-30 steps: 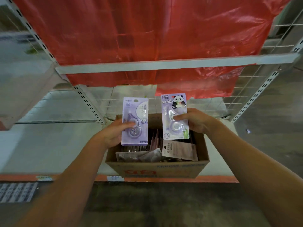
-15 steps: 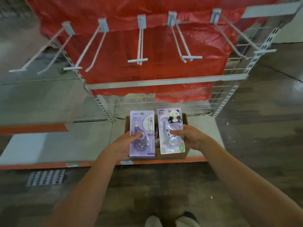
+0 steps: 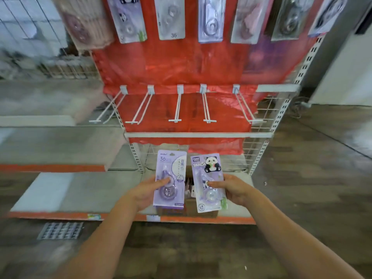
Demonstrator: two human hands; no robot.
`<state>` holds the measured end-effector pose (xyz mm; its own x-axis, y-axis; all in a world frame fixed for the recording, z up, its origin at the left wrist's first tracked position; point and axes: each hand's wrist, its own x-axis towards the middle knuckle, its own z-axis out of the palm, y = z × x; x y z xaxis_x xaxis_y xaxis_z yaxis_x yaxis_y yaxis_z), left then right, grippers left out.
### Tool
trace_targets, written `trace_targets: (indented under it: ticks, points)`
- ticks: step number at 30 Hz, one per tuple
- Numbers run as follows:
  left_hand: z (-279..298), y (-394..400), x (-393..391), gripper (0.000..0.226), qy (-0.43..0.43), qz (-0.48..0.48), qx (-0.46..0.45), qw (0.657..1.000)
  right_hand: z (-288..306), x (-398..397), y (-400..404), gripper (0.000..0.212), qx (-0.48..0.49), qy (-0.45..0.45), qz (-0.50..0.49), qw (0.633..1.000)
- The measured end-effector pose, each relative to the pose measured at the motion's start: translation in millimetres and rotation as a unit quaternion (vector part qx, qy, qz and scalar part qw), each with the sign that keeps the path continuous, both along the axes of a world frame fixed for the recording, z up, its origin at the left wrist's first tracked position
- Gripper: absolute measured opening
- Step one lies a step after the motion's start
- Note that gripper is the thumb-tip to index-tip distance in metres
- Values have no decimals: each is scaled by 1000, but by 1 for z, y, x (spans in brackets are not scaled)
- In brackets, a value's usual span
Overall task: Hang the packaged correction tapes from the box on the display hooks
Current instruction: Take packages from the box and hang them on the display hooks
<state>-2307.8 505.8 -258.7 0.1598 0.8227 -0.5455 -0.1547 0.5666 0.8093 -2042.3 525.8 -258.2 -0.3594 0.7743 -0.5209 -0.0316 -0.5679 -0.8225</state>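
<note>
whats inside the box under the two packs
The box is mostly covered by the 36 pack and panda pack. Between them a few more packaged items show; the rest is hidden.

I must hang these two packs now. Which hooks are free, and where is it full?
The five hooks of the lower row, between the red sheet and the grey bar, carry nothing. The upper row is full of packs. Left hand and right hand each hold a pack.

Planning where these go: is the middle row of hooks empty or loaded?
Empty: all five hooks show bare white prongs against the red sheet.
</note>
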Motion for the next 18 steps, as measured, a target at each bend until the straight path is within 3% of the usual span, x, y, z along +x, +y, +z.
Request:
trace_targets:
  ticks: [6,11,14,18]
  points:
    - [81,-28,-1,57,-38,-9,75,996,76,7,-18,22,71,-11,14,997]
    - [135,-32,-2,40,-40,31,139,989,132,5,-17,28,116,-4,16,993]
    - [156,-31,-4,18,-35,59,156,985,159,0,-13,27,149,4,18,989]
    - [178,-20,-11,15,-37,66,172,982,183,-13,-2,28,176,12,7,984]
